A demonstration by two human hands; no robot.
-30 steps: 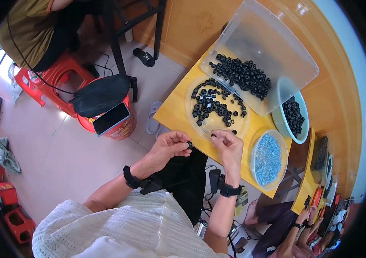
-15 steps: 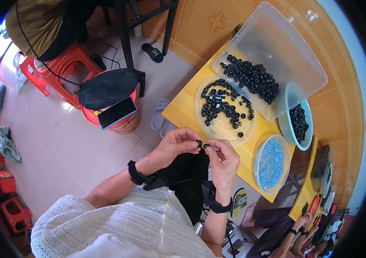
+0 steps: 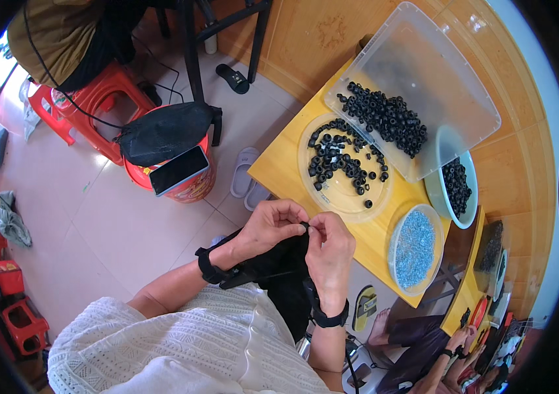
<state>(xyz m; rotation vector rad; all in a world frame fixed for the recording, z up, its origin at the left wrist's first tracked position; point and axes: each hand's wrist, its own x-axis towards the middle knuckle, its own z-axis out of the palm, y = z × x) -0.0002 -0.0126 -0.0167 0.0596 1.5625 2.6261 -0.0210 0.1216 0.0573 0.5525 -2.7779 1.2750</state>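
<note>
In front of my lap my two hands meet at the fingertips. My left hand point(image 3: 269, 228) is closed in a pinch on a small black round part point(image 3: 304, 225), which shows only partly between the fingers. Against its right side presses my right hand point(image 3: 332, 249), thumb and fingers also pinched; those fingertips hide most of whatever smaller piece is there. To the right of the hands, a round clear tray point(image 3: 338, 205) on the yellow table point(image 3: 279, 164) carries several loose black ring-like parts point(image 3: 325, 167).
A tilted clear bin point(image 3: 453, 85) holds many black rings, beside a pale green bowl point(image 3: 434, 187) of black parts. A tub of small bluish pieces point(image 3: 414, 249) stands near the table's corner. At left are a red bucket point(image 3: 191, 187) with a phone point(image 3: 179, 171) and a red stool point(image 3: 112, 92).
My right hand has moved left and slightly down, bringing its small black piece up against the part in my left hand. The gap between the fingertips has closed.
</note>
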